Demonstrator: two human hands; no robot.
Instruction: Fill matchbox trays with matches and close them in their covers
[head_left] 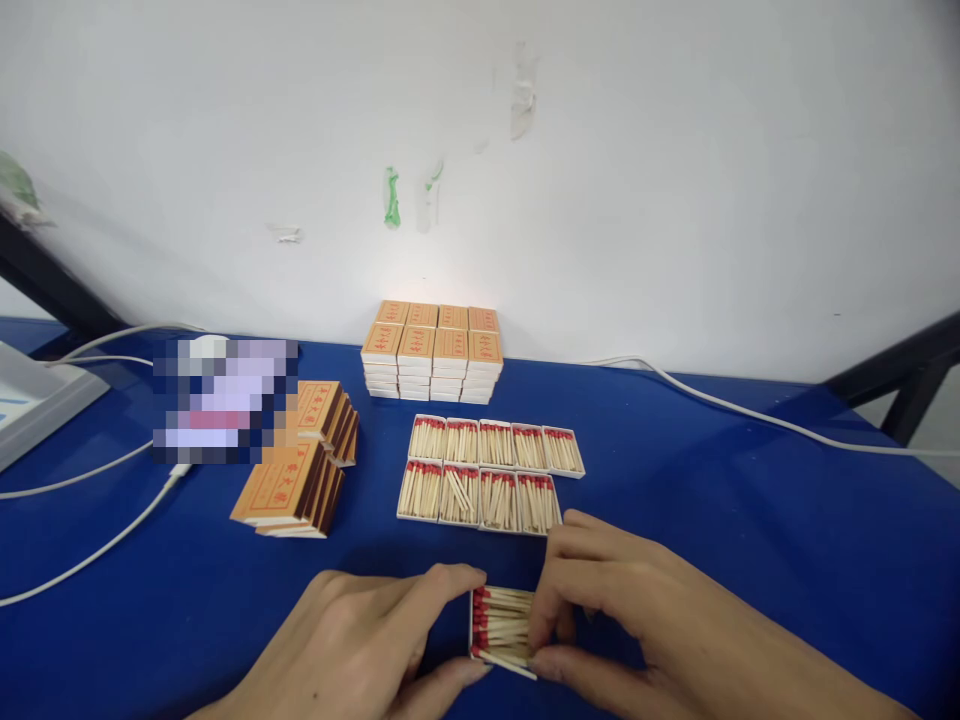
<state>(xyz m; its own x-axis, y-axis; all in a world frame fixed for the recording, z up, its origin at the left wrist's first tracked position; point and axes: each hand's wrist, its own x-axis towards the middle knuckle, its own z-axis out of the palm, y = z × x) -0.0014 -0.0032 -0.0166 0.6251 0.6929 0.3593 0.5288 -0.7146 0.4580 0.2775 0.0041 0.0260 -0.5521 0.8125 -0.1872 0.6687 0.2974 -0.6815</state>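
A white match tray (pixel 501 626) full of red-tipped matches lies on the blue table (pixel 750 520) at the near edge, between both hands. My left hand (pixel 360 650) pinches its left end with thumb and forefinger. My right hand (pixel 637 610) grips the right end, fingers curled over the matches. Just beyond lie two rows of open trays of matches (pixel 487 472), side by side.
A block of stacked closed matchboxes (pixel 433 352) stands against the white wall. Leaning piles of orange box sleeves (pixel 300 470) sit at the left by a blurred patch. White cables (pixel 750 410) cross the table; a white device (pixel 30 400) sits far left.
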